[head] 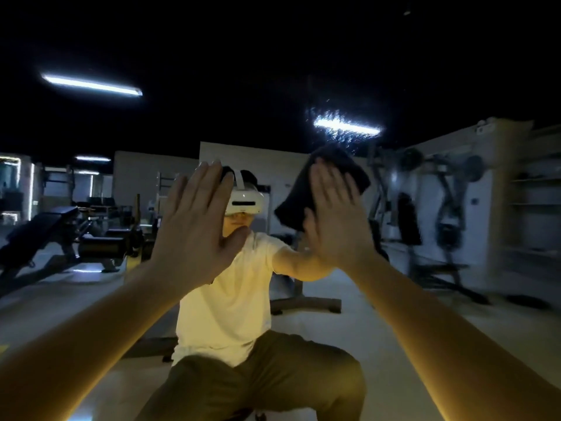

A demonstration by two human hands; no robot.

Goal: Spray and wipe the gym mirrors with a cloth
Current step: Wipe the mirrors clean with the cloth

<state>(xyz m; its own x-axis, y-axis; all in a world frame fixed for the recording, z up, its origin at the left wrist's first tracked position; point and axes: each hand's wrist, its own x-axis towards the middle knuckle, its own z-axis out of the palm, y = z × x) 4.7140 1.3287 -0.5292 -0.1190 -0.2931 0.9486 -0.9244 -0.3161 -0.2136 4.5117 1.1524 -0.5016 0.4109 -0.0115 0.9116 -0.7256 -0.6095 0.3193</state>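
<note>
Ahead, spray-flecked mirror [343, 123], dim gym [91, 238].

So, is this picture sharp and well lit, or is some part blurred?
Head view: dim overall; the left ceiling light glares cleanly, the right ceiling light looks streaked above the cloth; the weight machine at right is smeared.

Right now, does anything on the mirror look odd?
Yes. Above the cloth, a streaky, speckled patch blurs the reflected lamp; the mirror looks unwiped there. The bare left hand also seems flat against it and may leave prints.
</note>
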